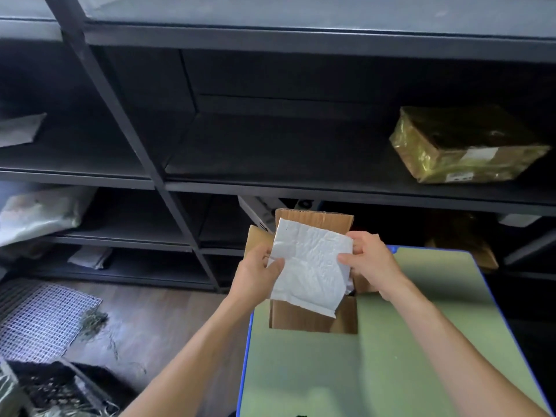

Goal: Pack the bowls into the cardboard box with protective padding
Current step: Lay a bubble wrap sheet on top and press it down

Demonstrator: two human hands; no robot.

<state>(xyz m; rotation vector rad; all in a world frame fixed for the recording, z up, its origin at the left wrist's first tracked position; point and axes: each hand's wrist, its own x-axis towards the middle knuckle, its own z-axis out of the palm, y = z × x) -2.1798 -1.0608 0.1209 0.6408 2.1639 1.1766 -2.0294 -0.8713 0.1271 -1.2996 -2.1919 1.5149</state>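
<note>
The white padding sheet (311,266) hangs over the open cardboard box (304,319). The left hand (255,272) pinches its 9 o'clock edge and the right hand (371,260) its 3 o'clock edge. No bowl shows. The box sits at the green table's (391,356) 11 o'clock corner, so a hard push could slide it off or bunch the sheet, leaving a wall bare.

Dim room, wide-angle view bent at the edges.

The dark shelving (331,188) is left in deep shadow, its rails bowed by the lens. The white padding sheet (313,266) and the pale green table (421,356) are lit brightest; a soft shadow band is cast across the table. Glare is caught on the gold-wrapped parcel (463,145). Slight blur is seen throughout, strongest at the corners.
</note>
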